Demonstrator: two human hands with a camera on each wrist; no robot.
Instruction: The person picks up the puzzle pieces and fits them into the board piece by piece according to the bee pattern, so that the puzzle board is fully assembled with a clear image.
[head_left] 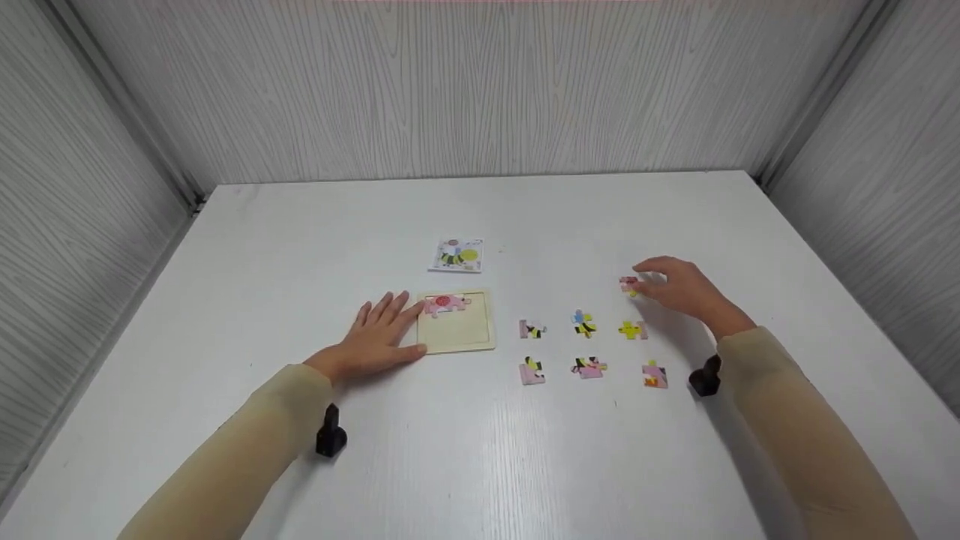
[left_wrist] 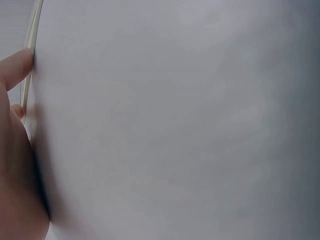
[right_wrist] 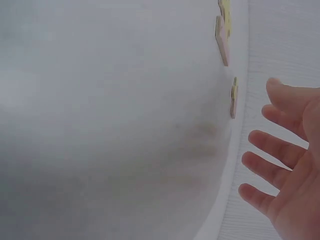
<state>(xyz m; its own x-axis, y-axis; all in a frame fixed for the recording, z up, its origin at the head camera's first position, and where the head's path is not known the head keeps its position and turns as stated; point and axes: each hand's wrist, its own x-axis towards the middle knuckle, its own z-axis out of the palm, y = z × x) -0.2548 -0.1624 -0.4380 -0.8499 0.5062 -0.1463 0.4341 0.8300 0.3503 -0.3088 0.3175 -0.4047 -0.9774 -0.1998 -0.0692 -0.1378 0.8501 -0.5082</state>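
Note:
My left hand (head_left: 382,334) lies on the table with fingers spread, its thumb and index finger touching the left edge of a pale wooden puzzle tray (head_left: 491,322). A pink puzzle piece with a red circle (head_left: 448,303) sits in the tray's upper part. The left wrist view shows my thumb (left_wrist: 17,69) against the tray's edge. Over at the right, my right hand (head_left: 675,289) hovers, fingers loosely bent, by a pink and red puzzle piece (head_left: 628,284), partly hidden behind the thumb. In the right wrist view nothing shows between the fingers (right_wrist: 272,147).
Between the hands lie several loose puzzle pieces in two rough rows, among them a yellow one (head_left: 632,330) and a blue-winged bee piece (head_left: 583,323). A bee picture card (head_left: 457,256) lies behind the tray. Walls (head_left: 480,90) border the white table.

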